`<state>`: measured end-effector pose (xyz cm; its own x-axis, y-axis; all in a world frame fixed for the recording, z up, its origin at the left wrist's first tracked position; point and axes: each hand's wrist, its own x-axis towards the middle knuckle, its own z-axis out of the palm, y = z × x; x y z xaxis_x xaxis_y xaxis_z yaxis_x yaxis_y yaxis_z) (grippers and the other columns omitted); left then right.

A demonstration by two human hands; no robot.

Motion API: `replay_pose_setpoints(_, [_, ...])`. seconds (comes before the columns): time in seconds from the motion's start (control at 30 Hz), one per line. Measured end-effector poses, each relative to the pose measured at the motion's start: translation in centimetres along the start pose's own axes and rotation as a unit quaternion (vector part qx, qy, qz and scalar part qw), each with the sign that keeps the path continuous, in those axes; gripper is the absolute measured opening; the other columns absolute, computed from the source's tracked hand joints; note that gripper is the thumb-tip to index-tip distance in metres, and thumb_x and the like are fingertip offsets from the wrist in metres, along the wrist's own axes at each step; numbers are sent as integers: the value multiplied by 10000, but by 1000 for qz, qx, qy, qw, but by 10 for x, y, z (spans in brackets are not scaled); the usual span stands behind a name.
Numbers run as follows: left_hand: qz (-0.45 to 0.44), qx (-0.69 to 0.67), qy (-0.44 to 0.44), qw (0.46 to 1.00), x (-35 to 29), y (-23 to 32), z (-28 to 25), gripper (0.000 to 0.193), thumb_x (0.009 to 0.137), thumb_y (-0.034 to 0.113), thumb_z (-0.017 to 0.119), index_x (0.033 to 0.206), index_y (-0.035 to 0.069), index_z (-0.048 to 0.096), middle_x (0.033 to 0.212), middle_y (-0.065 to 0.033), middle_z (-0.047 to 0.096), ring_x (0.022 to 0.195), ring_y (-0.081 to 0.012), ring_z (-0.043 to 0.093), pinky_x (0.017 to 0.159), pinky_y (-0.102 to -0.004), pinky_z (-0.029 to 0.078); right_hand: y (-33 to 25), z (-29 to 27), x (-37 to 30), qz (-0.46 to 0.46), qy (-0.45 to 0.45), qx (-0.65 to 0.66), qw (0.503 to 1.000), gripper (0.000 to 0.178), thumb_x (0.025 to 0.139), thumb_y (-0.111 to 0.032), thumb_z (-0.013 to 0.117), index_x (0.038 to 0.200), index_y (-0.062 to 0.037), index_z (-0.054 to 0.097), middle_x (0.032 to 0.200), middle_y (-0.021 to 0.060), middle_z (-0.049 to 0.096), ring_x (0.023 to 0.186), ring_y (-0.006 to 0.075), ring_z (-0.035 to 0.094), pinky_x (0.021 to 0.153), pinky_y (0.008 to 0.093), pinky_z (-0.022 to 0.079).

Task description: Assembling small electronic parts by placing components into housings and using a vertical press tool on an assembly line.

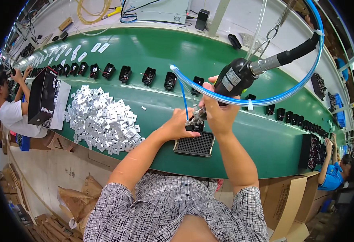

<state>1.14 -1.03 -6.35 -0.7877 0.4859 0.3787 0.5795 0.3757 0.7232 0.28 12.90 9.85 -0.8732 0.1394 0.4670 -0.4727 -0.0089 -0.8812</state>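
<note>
A green bench (265, 149) is spreading around a black tray (194, 149), which is resting near the bench's front edge; a heap of white plates (100, 119) is crowding in from the tray's left, a row of black cases (148, 76) is lining up beyond it, and open green surface is running from its right toward a black box (309, 151). Above the tray's far side, the right hand (219, 108) is grasping a black power screwdriver (232, 78), whose metal nose is reaching down over a small black case (197, 127) at the tray's far edge. The left hand (177, 126) is curling in beside that case; whether its fingers are clenching the case or the nose, one cannot tell. Hand and nose are hiding much of the case, while a blue hose (265, 103) is crossing before the screwdriver.
</note>
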Motion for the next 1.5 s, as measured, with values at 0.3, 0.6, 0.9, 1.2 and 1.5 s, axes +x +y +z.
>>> replay_pose_setpoints(0.3, [2, 4, -8, 1000, 0, 2, 0, 775, 700, 409, 916, 1301, 70, 563, 1353, -104, 566, 1076, -302, 557, 1025, -424, 326, 13, -3, -4, -4, 12, 24, 1000, 268, 900, -7, 701, 1148, 10, 602, 822, 55, 673, 573, 113, 593, 532, 229, 486])
replay_pose_setpoints(0.6, [-22, -35, -36, 999, 6, 8, -8, 824, 716, 371, 900, 1415, 127, 538, 1309, -71, 573, 1075, -266, 563, 1015, -408, 322, -28, -1, 14, 15, -1, 31, 999, 236, 920, -38, 699, 1133, 0, 604, 825, 52, 666, 549, 114, 586, 520, 225, 476])
replay_pose_setpoints(0.9, [-5, -34, -2, 999, 4, 12, -5, 795, 721, 321, 896, 1415, 167, 541, 1239, -39, 578, 1057, -237, 568, 1003, -395, 314, -38, -15, 8, -22, -30, -2, 999, 208, 952, -72, 700, 1120, -3, 599, 839, 59, 662, 546, 116, 586, 518, 226, 465])
replay_pose_setpoints(1.2, [4, -53, -18, 998, 6, 6, -3, 756, 710, 306, 905, 1362, 164, 549, 1219, -28, 576, 1027, -230, 562, 998, -395, 313, -11, -18, -6, -2, -5, 4, 1000, 207, 958, -78, 704, 1115, 2, 597, 864, 69, 662, 547, 118, 585, 514, 227, 465])
replay_pose_setpoints(1.5, [1, -24, -10, 1000, 5, 10, -7, 754, 704, 302, 910, 1349, 152, 547, 1209, -28, 575, 1029, -230, 561, 993, -399, 320, -1, -18, -8, 2, -15, -7, 1000, 179, 956, -64, 703, 1094, -2, 607, 842, 66, 664, 556, 116, 584, 527, 226, 469])
